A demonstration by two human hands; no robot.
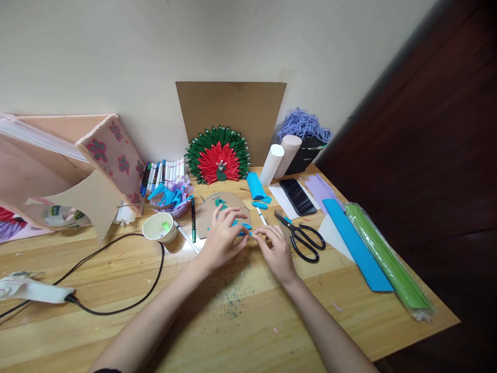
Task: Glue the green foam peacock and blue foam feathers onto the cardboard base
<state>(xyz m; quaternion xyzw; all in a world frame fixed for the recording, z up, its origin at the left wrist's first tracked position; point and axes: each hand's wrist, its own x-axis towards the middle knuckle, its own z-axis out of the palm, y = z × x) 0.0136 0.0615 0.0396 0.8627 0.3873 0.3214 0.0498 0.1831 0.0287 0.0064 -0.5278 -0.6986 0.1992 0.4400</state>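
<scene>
My left hand [222, 235] rests on a brown cardboard half-disc [212, 210] bearing a small blue-green peacock figure [221, 203]; its fingers press a thin blue paper piece [245, 227] onto the disc's lower edge. My right hand [276, 247] pinches the right end of that blue piece with its fingertips. Both hands meet near the middle of the wooden table [240, 316].
Black scissors [305, 237] lie just right of my right hand. A paper cup [159, 227], a pen [193, 217], markers [163, 173], a red-green paper fan [218, 155], a phone [297, 196], blue and green paper rolls [373, 248] and a glue gun [33, 290] with its cable surround them.
</scene>
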